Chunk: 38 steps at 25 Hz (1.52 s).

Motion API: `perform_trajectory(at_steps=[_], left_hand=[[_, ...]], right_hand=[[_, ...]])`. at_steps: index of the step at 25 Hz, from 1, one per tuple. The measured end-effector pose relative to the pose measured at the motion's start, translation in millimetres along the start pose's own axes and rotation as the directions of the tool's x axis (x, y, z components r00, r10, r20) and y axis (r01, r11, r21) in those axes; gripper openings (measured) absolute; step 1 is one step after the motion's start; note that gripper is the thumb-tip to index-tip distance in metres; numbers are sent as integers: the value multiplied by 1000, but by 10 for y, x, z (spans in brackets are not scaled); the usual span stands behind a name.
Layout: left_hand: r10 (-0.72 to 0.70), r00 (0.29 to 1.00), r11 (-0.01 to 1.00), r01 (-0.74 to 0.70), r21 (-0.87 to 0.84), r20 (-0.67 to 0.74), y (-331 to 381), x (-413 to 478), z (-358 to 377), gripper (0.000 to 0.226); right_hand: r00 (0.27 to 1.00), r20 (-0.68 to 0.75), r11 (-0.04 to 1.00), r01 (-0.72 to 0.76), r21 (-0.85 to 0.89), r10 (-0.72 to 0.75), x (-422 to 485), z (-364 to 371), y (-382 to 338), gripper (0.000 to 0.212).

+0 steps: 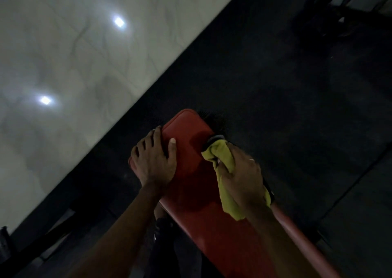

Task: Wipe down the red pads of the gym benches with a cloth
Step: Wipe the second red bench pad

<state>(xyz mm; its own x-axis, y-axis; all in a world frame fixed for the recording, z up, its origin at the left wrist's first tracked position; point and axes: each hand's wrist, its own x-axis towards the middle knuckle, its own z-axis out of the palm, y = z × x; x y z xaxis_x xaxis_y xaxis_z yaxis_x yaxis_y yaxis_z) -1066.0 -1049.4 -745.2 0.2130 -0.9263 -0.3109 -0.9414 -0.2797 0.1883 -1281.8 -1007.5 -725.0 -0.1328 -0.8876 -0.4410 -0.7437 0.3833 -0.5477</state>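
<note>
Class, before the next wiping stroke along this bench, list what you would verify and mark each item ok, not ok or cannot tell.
1. Yellow cloth gripped in right hand: ok.
2. Left hand bracing the red pad at its edge: ok.
3. Cloth touching the pad: ok, at its right edge.
4. Far end of the pad free of objects: ok.
5. Pad already clean or damp: cannot tell, too dark.

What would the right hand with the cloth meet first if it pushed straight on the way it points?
Probably only the far right edge of the red pad: the right hand points the cloth there. Beyond lies dark floor, though depth is unclear.
</note>
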Motion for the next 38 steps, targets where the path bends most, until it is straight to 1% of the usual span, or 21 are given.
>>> perform_trajectory(at_steps=[2, 5, 8, 10, 12, 13, 15, 18, 20, 21, 22, 24, 25, 26, 28, 29, 30, 32, 33, 35, 38], left_hand=[[-20, 1000, 1000, 20, 2, -22, -22, -10, 22, 68], [-38, 999, 999, 38, -5, -21, -22, -2, 38, 70], [-15, 999, 998, 13, -56, -38, -66, 6, 22, 65], [-117, 991, 979, 104, -175, -63, -129, -83, 2, 58], [-299, 952, 926, 273, -261, -64, -174, -259, 33, 61], [-347, 936, 907, 320, -276, -58, -181, -352, 63, 64], [-334, 940, 901, 296, -317, -72, -194, -435, 126, 65], [-324, 940, 897, 269, -351, -108, -201, -383, 163, 63], [-325, 939, 891, 263, -371, -116, -203, -403, 167, 62], [-322, 939, 893, 259, -369, -120, -205, -416, 175, 62], [-320, 940, 896, 258, -362, -120, -216, -413, 184, 61], [-324, 939, 897, 268, -353, -111, -248, -388, 202, 60], [-328, 939, 893, 273, -358, -102, -250, -383, 206, 59], [-325, 940, 891, 270, -365, -99, -252, -389, 201, 59], [-317, 944, 886, 262, -381, -87, -250, -379, 185, 59], [-317, 945, 881, 262, -394, -78, -258, -368, 190, 58], [-314, 947, 877, 259, -404, -74, -269, -360, 199, 58], [-319, 944, 863, 249, -441, -90, -268, -375, 209, 60], [-325, 941, 845, 244, -476, -96, -271, -409, 214, 62], [-323, 942, 808, 226, -544, -89, -278, -476, 223, 68], [-348, 934, 788, 246, -564, -78, -303, -487, 241, 72]], right_hand=[[999, 16, 999, 31, -37, -31, 245, 48, -143, 60], [988, 69, 987, 141, -81, -136, 664, 137, -518, 55], [986, 70, 979, 162, -124, -154, 634, 118, -559, 59], [980, 60, 970, 196, -141, -189, 454, 76, -434, 61], [981, 72, 964, 193, -184, -182, 480, 63, -423, 62], [983, 78, 961, 180, -210, -167, 565, 94, -501, 63], [978, 93, 937, 207, -280, -188, 685, 219, -753, 65], [909, 94, 824, 409, -392, -407, 670, 350, -942, 66], [848, 150, 747, 520, -413, -508, 722, 292, -883, 64], [844, 156, 741, 527, -415, -513, 789, 264, -903, 63], [869, 138, 771, 486, -411, -474, 858, 278, -961, 60], [937, 71, 847, 340, -409, -341, 877, 380, -1144, 56], [937, 57, 833, 334, -442, -345, 825, 434, -1189, 55], [907, 81, 782, 400, -478, -414, 748, 468, -1181, 56], [813, 178, 673, 564, -479, -554, 696, 426, -1050, 57], [790, 192, 662, 597, -453, -582, 736, 384, -976, 57], [799, 172, 684, 587, -432, -577, 768, 365, -939, 55], [860, 66, 762, 481, -433, -506, 784, 430, -924, 53], [874, 25, 787, 449, -423, -485, 778, 473, -921, 54], [859, -20, 795, 463, -392, -511, 784, 492, -866, 56], [835, -21, 778, 504, -376, -551, 863, 490, -829, 55]])
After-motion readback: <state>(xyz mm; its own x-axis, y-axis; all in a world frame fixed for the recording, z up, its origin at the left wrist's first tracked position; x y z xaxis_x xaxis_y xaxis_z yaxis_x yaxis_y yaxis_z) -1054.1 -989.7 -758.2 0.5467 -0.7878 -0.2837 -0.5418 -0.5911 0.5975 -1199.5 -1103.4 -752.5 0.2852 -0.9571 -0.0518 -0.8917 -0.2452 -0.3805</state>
